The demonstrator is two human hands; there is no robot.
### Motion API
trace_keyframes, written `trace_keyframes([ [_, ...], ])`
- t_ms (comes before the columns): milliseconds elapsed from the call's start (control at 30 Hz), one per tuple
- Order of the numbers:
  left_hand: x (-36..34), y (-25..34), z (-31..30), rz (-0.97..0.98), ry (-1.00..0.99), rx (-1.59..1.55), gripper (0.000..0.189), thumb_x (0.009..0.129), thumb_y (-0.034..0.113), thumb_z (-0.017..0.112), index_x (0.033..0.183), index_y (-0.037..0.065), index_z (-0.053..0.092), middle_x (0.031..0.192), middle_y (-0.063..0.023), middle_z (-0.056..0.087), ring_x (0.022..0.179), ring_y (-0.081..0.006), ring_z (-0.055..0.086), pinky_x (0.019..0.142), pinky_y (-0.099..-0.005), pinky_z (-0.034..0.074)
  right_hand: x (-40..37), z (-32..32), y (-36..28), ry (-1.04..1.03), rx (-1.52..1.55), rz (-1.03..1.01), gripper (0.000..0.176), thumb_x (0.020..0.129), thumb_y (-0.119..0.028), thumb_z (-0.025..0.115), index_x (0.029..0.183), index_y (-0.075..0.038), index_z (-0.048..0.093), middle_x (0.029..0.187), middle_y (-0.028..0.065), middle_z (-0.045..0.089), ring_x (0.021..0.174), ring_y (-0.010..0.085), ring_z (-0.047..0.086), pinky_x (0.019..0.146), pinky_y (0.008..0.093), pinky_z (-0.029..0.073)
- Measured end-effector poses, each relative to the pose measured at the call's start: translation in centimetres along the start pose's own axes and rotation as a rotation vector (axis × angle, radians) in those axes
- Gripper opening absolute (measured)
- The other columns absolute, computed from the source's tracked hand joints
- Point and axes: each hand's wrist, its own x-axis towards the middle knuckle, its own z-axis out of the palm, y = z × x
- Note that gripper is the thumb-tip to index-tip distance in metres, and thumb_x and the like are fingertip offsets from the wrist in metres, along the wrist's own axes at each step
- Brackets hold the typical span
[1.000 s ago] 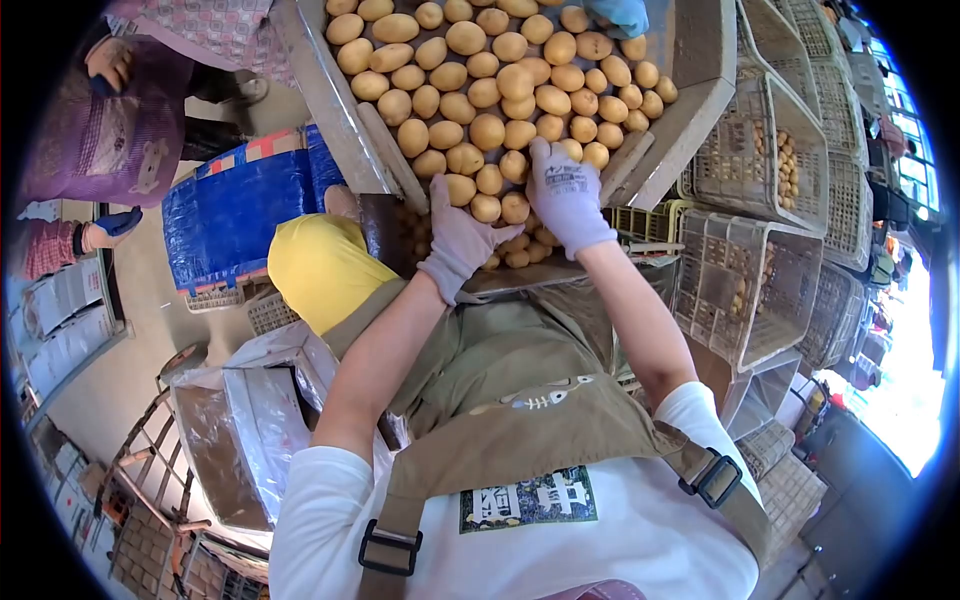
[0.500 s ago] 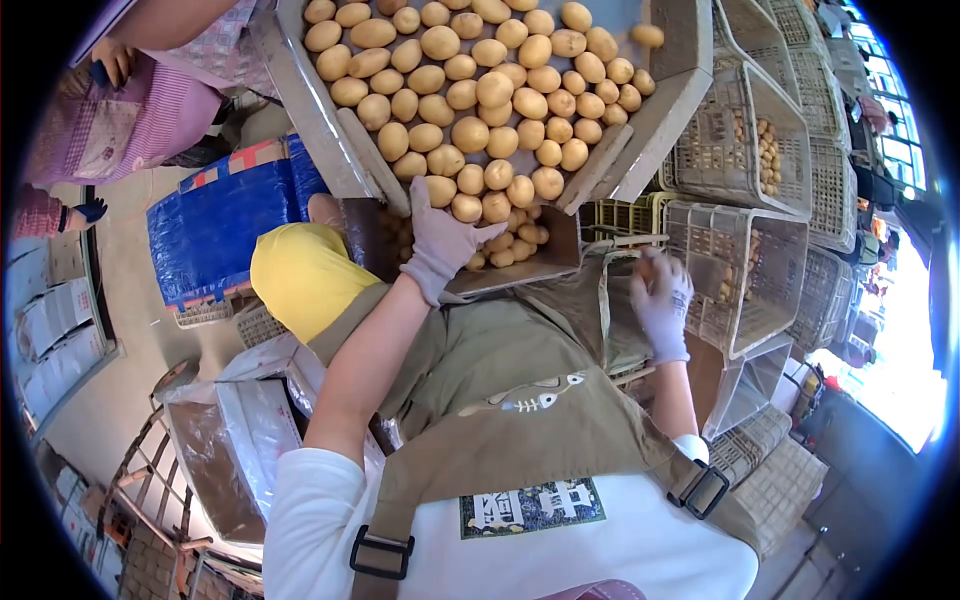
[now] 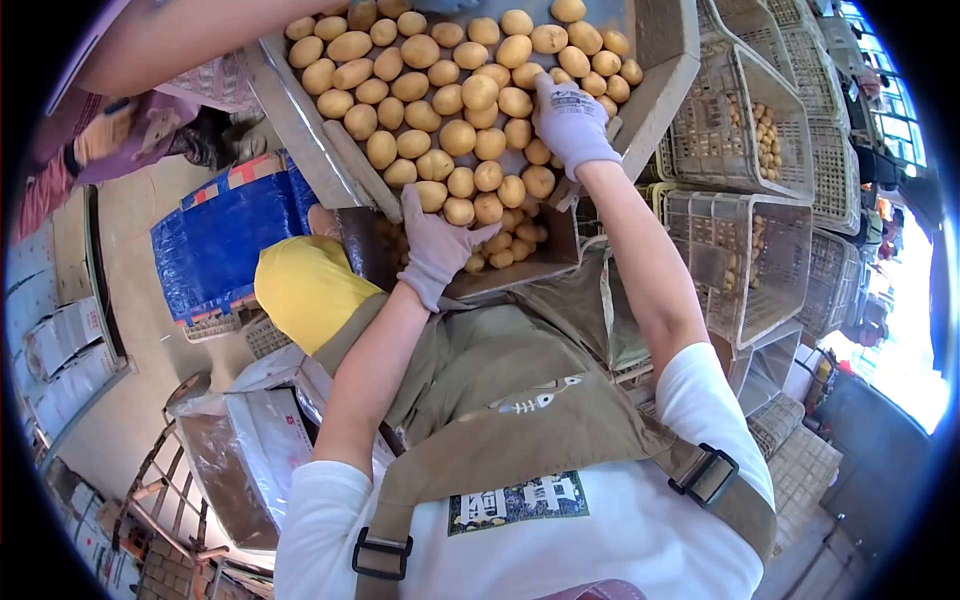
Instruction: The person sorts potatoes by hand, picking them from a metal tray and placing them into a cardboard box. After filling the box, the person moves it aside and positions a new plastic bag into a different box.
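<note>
Many yellow-skinned potatoes [image 3: 457, 137] are spread over a metal sorting tray [image 3: 640, 100] in front of me. At its narrow mouth my left hand [image 3: 437, 245], in a pale glove, touches the lowest potatoes. Its thumb and fingers are spread apart. My right hand [image 3: 577, 125], also gloved, is over the tray's right side, back of the hand up, among the potatoes. One finger points forward; the others are bent out of sight, so any grip is hidden. Below the mouth, more potatoes [image 3: 515, 243] lie in a box [image 3: 562, 240].
Stacked plastic crates [image 3: 740, 270] stand on the right, some with potatoes. On the left are a blue-wrapped bundle [image 3: 225, 235], a yellow cloth or bag [image 3: 305, 290] and a plastic-lined carton [image 3: 240, 460]. Another person's arm [image 3: 190, 45] reaches across the tray's far left.
My right hand has moved from beside the crates up and left onto the tray's potatoes. My left hand has stayed at the mouth. Another person's arm now extends further over the tray.
</note>
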Motion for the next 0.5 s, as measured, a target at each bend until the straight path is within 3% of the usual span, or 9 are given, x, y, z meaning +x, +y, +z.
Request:
trace_keyframes([
  [100,-0.2,0.0,0.5,-0.018,0.116,-0.050,0.088,0.091,0.075,0.042,0.158,0.022,0.025,0.163,-0.0066,0.026,0.149,-0.0371,0.029,0.111,-0.0732,0.025,-0.6,-0.4,0.8,-0.023,0.069,-0.062,0.036,0.090,-0.024,0.063,0.123,-0.012,0.055,0.114,0.0210,0.067,0.104,0.0411,0.066,0.085,0.0521,0.054],
  [233,0.0,0.1,0.5,-0.031,0.060,-0.037,0.089,0.091,0.076,0.041,0.159,0.022,0.024,0.164,-0.0072,0.026,0.149,-0.0369,0.028,0.112,-0.0728,0.024,-1.5,1.6,0.8,0.047,0.105,-0.079,0.042,0.087,-0.029,0.066,0.126,-0.017,0.055,0.109,0.0195,0.067,0.109,0.0370,0.065,0.086,0.0530,0.053],
  [300,-0.2,0.2,0.3,-0.034,0.071,-0.027,0.089,0.090,0.077,0.041,0.159,0.022,0.025,0.164,-0.0077,0.024,0.149,-0.0371,0.028,0.112,-0.0724,0.024,-1.6,2.0,1.1,0.045,0.171,-0.032,0.040,0.088,-0.028,0.066,0.125,-0.018,0.056,0.111,0.0191,0.067,0.103,0.0370,0.066,0.086,0.0509,0.053],
  [367,-0.2,0.3,-0.1,-0.028,0.042,-0.024,0.089,0.090,0.076,0.043,0.159,0.021,0.023,0.163,-0.0084,0.026,0.148,-0.0364,0.028,0.111,-0.0721,0.027,-4.6,1.3,1.3,0.287,0.319,-0.099,0.040,0.088,-0.029,0.066,0.126,-0.018,0.058,0.111,0.0173,0.066,0.098,0.0379,0.067,0.085,0.0481,0.053],
  [400,-0.2,0.2,-0.4,-0.020,0.029,-0.032,0.089,0.091,0.075,0.044,0.158,0.021,0.022,0.162,-0.0088,0.027,0.148,-0.0361,0.029,0.111,-0.0720,0.028,-7.2,-0.4,0.4,0.414,0.497,-0.130,0.043,0.086,-0.023,0.070,0.127,-0.018,0.060,0.109,0.0168,0.066,0.094,0.0386,0.067,0.083,0.0453,0.054],
  [467,-0.3,-0.3,-1.2,0.204,-0.052,0.404,0.083,0.093,0.067,0.049,0.156,0.020,0.022,0.160,-0.0096,0.027,0.146,-0.0361,0.030,0.108,-0.0712,0.034,-12.3,-2.5,1.7,0.618,0.556,-0.374,0.054,0.075,-0.006,0.076,0.128,-0.009,0.065,0.109,0.0166,0.065,0.094,0.0358,0.065,0.084,0.0419,0.054],
  [500,0.0,-0.5,-2.2,0.300,-0.063,0.614,0.079,0.095,0.060,0.051,0.154,0.019,0.022,0.160,-0.0101,0.027,0.145,-0.0363,0.031,0.105,-0.0701,0.038,-15.6,-2.3,3.1,0.667,0.459,-0.298,0.054,0.074,-0.006,0.077,0.127,-0.008,0.067,0.111,0.0159,0.065,0.098,0.0333,0.065,0.084,0.0413,0.054],
])
